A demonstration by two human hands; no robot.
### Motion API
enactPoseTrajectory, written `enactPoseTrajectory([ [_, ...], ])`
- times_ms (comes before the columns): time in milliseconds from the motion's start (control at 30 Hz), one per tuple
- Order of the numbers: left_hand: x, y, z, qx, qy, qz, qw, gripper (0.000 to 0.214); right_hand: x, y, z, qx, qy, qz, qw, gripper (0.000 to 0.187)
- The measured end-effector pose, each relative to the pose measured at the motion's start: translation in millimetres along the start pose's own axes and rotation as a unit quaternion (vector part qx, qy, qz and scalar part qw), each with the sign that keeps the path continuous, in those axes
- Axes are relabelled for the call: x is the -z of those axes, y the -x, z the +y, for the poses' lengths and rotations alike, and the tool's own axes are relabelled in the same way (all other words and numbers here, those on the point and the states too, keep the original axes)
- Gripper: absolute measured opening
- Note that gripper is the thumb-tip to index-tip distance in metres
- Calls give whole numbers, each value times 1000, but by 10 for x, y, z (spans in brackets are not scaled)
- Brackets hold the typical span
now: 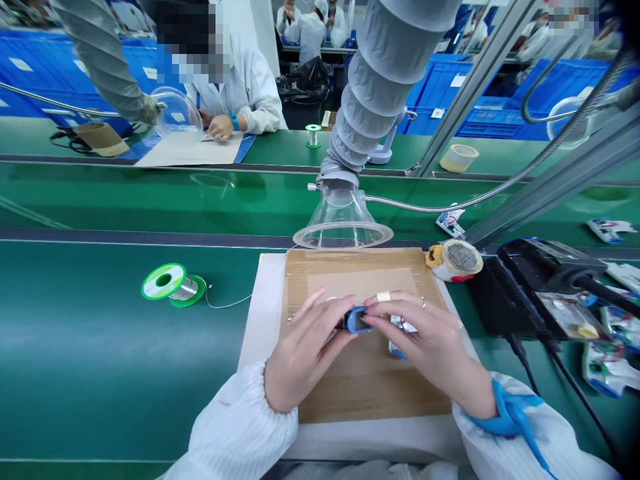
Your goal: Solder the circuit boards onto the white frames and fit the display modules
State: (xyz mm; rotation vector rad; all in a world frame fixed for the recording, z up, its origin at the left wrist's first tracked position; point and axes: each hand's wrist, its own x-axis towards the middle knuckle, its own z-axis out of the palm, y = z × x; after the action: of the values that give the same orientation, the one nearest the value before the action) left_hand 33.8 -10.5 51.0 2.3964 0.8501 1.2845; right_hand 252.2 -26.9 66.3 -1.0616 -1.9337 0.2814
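Between my two hands is a small blue device part with a dark face, held above a cardboard-covered board. My left hand pinches its left side with thumb and fingers. From the right, the thumb and fingertips of my right hand close on the same part; a ring and a pale finger band show on that hand. Partly hidden under my right hand, a white and blue piece lies on the cardboard. What my fingers cover of the device cannot be seen.
A clear fume-extractor hood hangs just beyond the board. Left stands a solder wire spool, its wire running to the board. Right are a tape roll with sponge, a black soldering station and several white-blue pieces. Across the conveyor a co-worker sits.
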Motion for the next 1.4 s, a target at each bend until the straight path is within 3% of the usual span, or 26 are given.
enactPoseTrajectory([
  [133, -11, 2, 7, -21, -16, -14, 1000, 45, 18, -26, -37, -27, 5, -51, 998, 13],
  [400, -19, 5, 11, -39, -25, -13, 999, 43, 2, 7, -5, -34, 15, -65, 997, 7],
  [500, -26, 11, 16, -4, -14, -21, 1000, 44, -1, 15, -41, -56, 5, -88, 995, 8],
  [600, -38, 9, 31, 70, 43, 9, 997, 48, -6, 50, -93, -52, 7, -107, 993, 9],
  [633, -41, 5, 37, 90, 69, 22, 993, 50, -9, 71, -99, -41, 15, -94, 995, 5],
  [767, -41, -7, 63, 128, 156, 33, 979, 58, -23, 166, -35, 52, 112, 14, 992, 40],
  [900, -47, 7, 88, 150, 168, 57, 973, 62, -27, 200, 28, 148, 183, 52, 971, 37],
  [1000, -74, 22, 113, 278, 243, 44, 928, 61, -27, 172, 1, 149, 195, 87, 965, 32],
  [1067, -98, 28, 131, 364, 360, -21, 859, 58, -22, 144, -30, 133, 178, 87, 971, 27],
  [1133, -116, 31, 146, 389, 449, -64, 802, 59, -14, 120, -50, 119, 139, 65, 981, 25],
  [1200, -121, 31, 154, 377, 487, -58, 786, 57, -6, 106, -57, 109, 92, 38, 989, 24],
  [1400, -87, 46, 128, 353, 518, -61, 777, 53, -11, 111, -70, 90, 34, 11, 995, 27],
])
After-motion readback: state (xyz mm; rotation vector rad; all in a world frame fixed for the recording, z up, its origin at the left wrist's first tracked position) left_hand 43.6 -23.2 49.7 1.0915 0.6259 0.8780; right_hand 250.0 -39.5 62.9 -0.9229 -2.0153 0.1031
